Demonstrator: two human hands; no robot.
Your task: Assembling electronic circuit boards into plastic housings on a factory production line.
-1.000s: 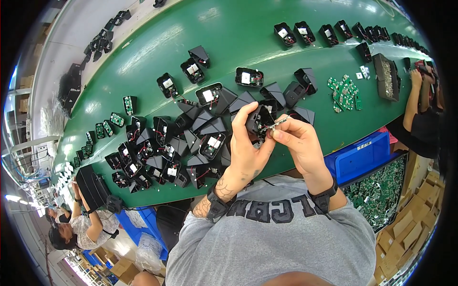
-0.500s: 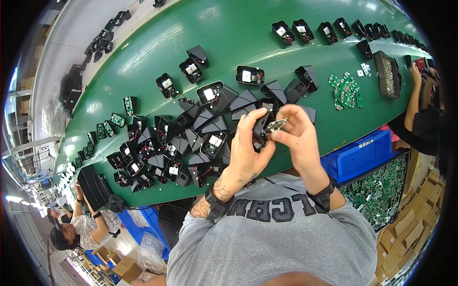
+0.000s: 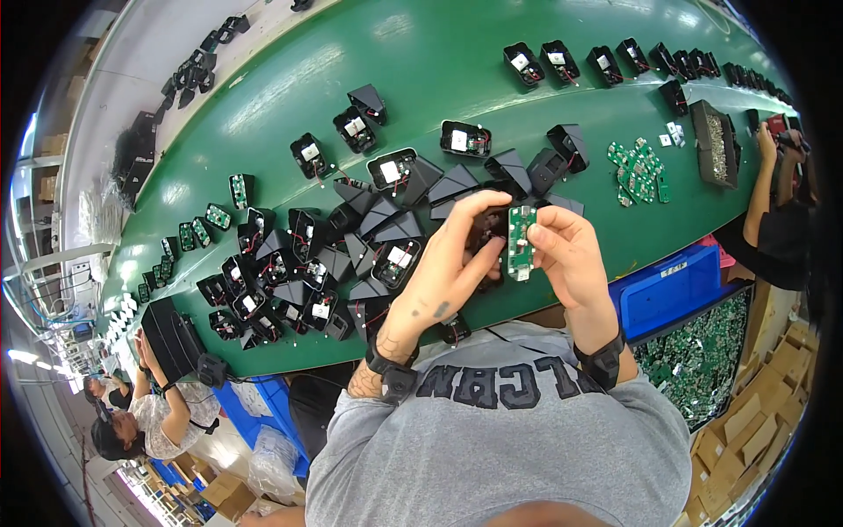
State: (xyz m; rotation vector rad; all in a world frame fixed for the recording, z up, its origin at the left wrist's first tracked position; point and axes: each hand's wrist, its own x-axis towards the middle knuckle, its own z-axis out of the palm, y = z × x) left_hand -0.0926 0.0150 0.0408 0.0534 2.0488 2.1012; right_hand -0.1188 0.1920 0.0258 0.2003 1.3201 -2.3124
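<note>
My right hand [image 3: 572, 259] pinches a narrow green circuit board [image 3: 520, 246] between thumb and fingers, its face turned up toward me. My left hand [image 3: 446, 268] is curled round a black plastic housing [image 3: 486, 230], mostly hidden behind its fingers and the board. The board stands upright close against the housing's right side; whether a wire joins them I cannot tell. Just left of my hands lies a heap of black housings [image 3: 380, 215], several open with red wires and white parts inside. Beyond them, another open housing [image 3: 465, 139] shows a white block.
Loose green boards [image 3: 638, 171] lie at right, beside a dark box of small parts [image 3: 718, 145]. Housings with boards [image 3: 217, 216] line the left. A blue bin [image 3: 672, 285] and a tray of boards [image 3: 694, 360] stand by the table's near edge. Co-workers' arms show at both sides.
My right hand has turned the circuit board from edge-on to face-up and upright. The left hand has rolled slightly, so its housing is more hidden.
</note>
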